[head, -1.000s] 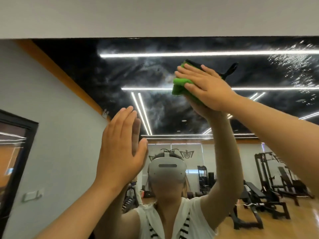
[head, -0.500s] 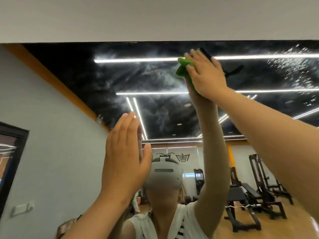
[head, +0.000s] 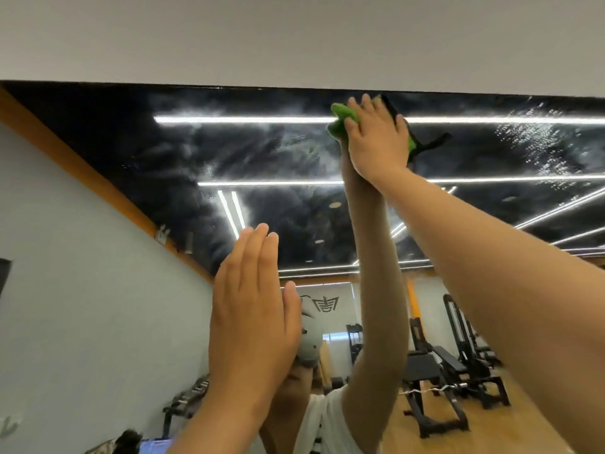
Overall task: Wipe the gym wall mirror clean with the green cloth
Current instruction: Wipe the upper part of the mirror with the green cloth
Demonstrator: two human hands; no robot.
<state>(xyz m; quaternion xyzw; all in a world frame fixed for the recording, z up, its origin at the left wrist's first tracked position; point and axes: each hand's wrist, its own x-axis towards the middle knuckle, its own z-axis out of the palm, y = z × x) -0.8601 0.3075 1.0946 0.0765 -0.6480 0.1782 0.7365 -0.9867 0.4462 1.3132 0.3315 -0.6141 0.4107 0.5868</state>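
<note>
Right hand (head: 376,142) flat, fingers straight, on cloth (head: 339,123) at mirror (head: 229,152) top, upper centre; left hand (head: 252,316) flat, empty, lower centre.

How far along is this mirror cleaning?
Midway, I'd guess. The lower mirror reflects the weight benches sharply, so it looks done. The right hand presses the green cloth near the top edge; the left hand is flat, open. Left: hazy smears across the upper glass and droplets at upper right.
</note>
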